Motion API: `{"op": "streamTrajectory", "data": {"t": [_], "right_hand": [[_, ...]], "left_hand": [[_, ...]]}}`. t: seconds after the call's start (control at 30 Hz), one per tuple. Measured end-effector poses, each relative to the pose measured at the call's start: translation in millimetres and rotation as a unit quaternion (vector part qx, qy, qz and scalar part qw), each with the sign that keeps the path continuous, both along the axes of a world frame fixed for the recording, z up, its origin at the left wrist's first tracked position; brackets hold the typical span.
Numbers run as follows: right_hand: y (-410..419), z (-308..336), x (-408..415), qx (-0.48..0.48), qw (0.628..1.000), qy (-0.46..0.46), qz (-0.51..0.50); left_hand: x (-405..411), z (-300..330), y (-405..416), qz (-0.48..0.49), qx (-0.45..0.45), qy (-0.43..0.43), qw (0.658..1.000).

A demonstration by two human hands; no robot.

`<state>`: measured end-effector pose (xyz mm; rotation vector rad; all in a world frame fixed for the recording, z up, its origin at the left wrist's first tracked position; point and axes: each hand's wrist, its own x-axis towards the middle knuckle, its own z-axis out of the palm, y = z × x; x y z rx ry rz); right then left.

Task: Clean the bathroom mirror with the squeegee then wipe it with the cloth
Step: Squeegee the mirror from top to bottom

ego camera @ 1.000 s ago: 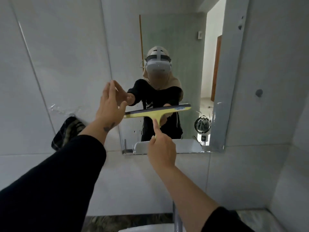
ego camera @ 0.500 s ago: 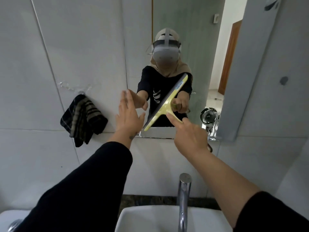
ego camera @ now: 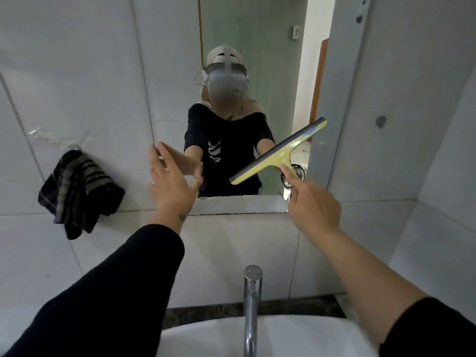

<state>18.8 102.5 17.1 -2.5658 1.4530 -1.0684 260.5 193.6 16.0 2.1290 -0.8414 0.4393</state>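
Observation:
The wall mirror [ego camera: 260,34] hangs above the sink and reflects a person in black. My right hand [ego camera: 313,204] holds the yellow squeegee [ego camera: 279,152] by its handle, index finger stretched along it. Its dark blade lies tilted on the glass near the mirror's lower right edge, right end higher. My left hand [ego camera: 171,184] is open, fingers spread, flat against the mirror's lower left edge. A dark striped cloth [ego camera: 79,191] hangs from a clear hook on the tiled wall, left of the mirror.
A chrome tap [ego camera: 251,305] rises from the white sink [ego camera: 283,336] right below my arms. White tiled walls surround the mirror, with a side wall close on the right. A small round hook [ego camera: 381,121] sits on the wall to the mirror's right.
The squeegee has slid from the mirror's middle to its lower right and tilted from level to slanted. My left hand stays at the left edge. The view has tipped down, showing tap and sink.

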Motion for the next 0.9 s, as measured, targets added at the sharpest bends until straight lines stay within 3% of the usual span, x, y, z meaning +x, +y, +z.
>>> {"op": "streamTrajectory", "data": {"t": [0.33,0.57,0.8,0.9], "right_hand": [[-2,-46,-7,0.139,0.977,-0.159,0.023],[12,-91,31,0.145,0.946,-0.282,0.067],[43,-112,83,0.131,0.938,-0.303,0.107],[58,-115,101,0.117,0.948,-0.257,0.146]], "left_hand": [[3,-6,0,-0.005,-0.02,-0.02,1.0],[16,-15,0,0.002,-0.023,-0.069,0.997],[29,-14,9,-0.033,-0.03,-0.099,0.994],[32,-14,13,-0.044,-0.032,-0.101,0.993]]}}
